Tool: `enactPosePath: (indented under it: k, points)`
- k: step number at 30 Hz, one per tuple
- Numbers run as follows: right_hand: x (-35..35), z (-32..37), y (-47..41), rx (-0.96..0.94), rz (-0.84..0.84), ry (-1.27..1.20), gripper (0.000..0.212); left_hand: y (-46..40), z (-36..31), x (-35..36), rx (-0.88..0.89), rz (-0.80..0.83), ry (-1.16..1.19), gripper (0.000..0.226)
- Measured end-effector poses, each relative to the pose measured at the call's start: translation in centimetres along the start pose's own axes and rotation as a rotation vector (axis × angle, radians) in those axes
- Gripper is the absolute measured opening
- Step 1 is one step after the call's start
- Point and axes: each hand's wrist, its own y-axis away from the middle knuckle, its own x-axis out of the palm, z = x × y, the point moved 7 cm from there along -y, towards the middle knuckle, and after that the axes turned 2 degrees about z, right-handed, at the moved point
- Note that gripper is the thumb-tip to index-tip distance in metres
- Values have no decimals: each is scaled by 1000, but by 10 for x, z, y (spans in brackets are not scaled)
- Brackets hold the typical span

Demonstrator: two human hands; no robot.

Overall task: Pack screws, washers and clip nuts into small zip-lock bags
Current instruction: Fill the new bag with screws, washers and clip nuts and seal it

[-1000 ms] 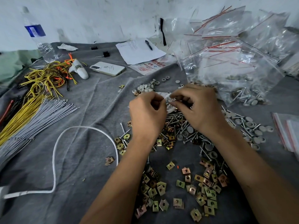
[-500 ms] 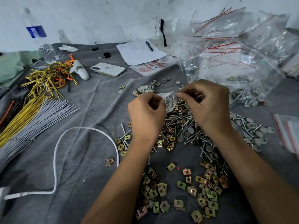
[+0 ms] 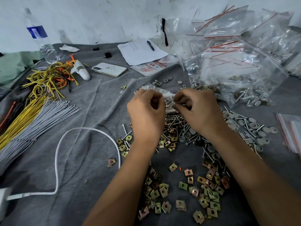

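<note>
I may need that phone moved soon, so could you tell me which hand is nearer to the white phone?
Left. The left hand pinches the small zip-lock bag down and to the right of the white phone; the right hand grips the bag's other side, farther right.

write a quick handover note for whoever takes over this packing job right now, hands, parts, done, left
Hands: left hand and right hand both pinch one small zip-lock bag between them, above the screws.
Parts: clip nuts lie nearest, washers to the right, empty bags at the right edge.
Done: filled bags piled at the back right.
Left: finish this bag, then pack the loose parts.
</note>
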Motion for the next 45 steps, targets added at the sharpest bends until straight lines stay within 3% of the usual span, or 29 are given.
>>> enactPosePath:
  k: [7,15,17,21,24,32,40,45]
  points:
    - [0,9,1,-59,-86,-78,18,0,-1,2,5,24,6,9]
    - [-19,9,2,-94,-185,-46,15,-2,16,-6,-162,-52,116,16]
    - [-11,5,-1,-67,-25,62,17,-1,18,-6,-193,-54,147,16]
    - [17,-10,5,-24,434,273,45,-1,21,-8,-238,-73,165,14]
    - [23,-14,7,-33,513,267,37,-2,22,-9,-255,-83,184,13]
    - [20,-7,3,-111,367,192,16,-2,23,-4,-251,-44,187,20]
    - [-16,-4,-1,-80,-80,25,17,-2,24,0,-211,-12,125,19]
    - [-15,7,-1,-161,-73,101,17,0,9,5,-64,26,47,9]
